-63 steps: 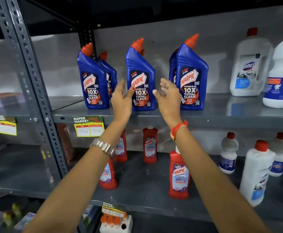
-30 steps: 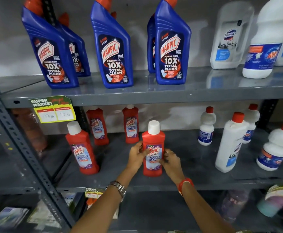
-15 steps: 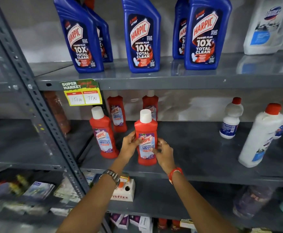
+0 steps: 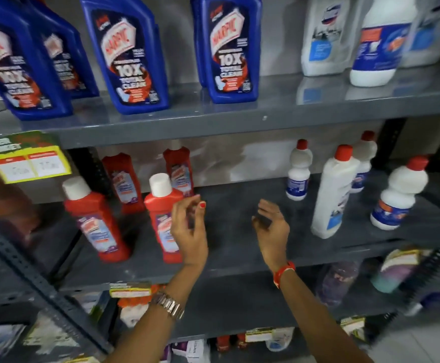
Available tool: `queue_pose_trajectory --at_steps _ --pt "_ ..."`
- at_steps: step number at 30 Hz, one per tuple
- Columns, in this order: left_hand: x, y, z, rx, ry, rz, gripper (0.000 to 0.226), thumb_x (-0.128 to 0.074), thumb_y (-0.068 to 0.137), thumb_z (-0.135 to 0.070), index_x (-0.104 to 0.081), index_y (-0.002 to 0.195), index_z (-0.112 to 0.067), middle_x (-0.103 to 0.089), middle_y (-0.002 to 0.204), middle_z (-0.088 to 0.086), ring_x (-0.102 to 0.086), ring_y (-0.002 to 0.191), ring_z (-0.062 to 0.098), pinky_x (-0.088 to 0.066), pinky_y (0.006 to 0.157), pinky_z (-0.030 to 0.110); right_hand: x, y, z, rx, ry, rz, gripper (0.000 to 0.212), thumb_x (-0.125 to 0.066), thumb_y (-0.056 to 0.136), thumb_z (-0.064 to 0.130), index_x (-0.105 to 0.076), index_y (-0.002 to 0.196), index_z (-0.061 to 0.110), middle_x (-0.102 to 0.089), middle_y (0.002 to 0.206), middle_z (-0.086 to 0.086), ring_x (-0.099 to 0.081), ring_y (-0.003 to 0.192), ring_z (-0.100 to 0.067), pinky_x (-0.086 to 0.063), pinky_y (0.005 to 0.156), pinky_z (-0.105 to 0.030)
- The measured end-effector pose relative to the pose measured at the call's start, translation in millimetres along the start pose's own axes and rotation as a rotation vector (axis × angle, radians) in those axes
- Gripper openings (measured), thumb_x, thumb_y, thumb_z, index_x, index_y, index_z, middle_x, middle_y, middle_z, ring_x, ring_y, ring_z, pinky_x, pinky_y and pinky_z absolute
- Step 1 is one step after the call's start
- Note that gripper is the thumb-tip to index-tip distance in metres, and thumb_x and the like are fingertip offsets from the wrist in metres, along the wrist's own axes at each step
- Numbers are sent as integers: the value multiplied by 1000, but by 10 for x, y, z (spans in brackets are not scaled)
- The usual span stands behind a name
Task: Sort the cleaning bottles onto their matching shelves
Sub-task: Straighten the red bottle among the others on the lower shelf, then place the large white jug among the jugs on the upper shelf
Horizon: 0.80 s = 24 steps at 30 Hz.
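Observation:
Several red bathroom-cleaner bottles with white caps stand at the left of the middle shelf (image 4: 239,260). The nearest red bottle (image 4: 161,216) stands upright just left of my left hand (image 4: 188,231), which is off it with fingers apart. My right hand (image 4: 272,226) hovers open over bare shelf further right, holding nothing. Several white bottles with red caps stand at the right of this shelf, the tall white bottle (image 4: 335,192) closest to my right hand. Blue toilet-cleaner bottles (image 4: 129,53) line the upper shelf (image 4: 266,116).
Large white bleach bottles (image 4: 378,40) sit on the upper shelf's right. A yellow price tag (image 4: 27,163) hangs from that shelf's edge. A grey perforated upright (image 4: 30,273) slants at left. Lower shelves hold blurred packets and bottles.
Both hands have let go of the front red bottle, which now stands on the middle shelf. They have drawn back and shifted right. The view has swung right.

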<state>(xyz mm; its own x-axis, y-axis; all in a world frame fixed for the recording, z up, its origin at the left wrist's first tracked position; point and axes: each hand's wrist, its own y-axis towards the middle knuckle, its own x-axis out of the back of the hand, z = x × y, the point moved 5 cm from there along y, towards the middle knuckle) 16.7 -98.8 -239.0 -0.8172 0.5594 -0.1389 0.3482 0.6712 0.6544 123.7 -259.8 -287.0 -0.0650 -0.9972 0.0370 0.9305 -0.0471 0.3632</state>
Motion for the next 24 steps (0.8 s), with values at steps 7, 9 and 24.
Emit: queue_pose_trajectory --at_steps 7,9,24 --pt "-1461 -503 71 244 -110 421 23 -63 82 -12 -60 105 -17 -63 105 7 -61 93 9 -49 78 13 1445 754 -127 133 -94 -386 21 -51 75 -9 -62 93 -4 -65 99 -17 -59 89 -7 -43 80 -4" --pt "-1878 -664 104 299 -112 536 30 -65 81 -12 -57 109 -18 -62 107 -3 -61 97 6 -50 82 14 1721 1013 -277 100 -170 -346 23 -50 74 -14 -62 90 -2 -66 99 -23 -62 93 -25 -48 84 -21" --pt "-2803 -1087 285 425 -76 552 44 -69 73 -26 -51 112 -20 -64 103 -8 -64 101 20 -57 83 37 1675 1779 -1026 -235 -420 268 17 -46 88 4 -56 101 2 -65 106 -22 -61 92 -31 -50 82 -35"
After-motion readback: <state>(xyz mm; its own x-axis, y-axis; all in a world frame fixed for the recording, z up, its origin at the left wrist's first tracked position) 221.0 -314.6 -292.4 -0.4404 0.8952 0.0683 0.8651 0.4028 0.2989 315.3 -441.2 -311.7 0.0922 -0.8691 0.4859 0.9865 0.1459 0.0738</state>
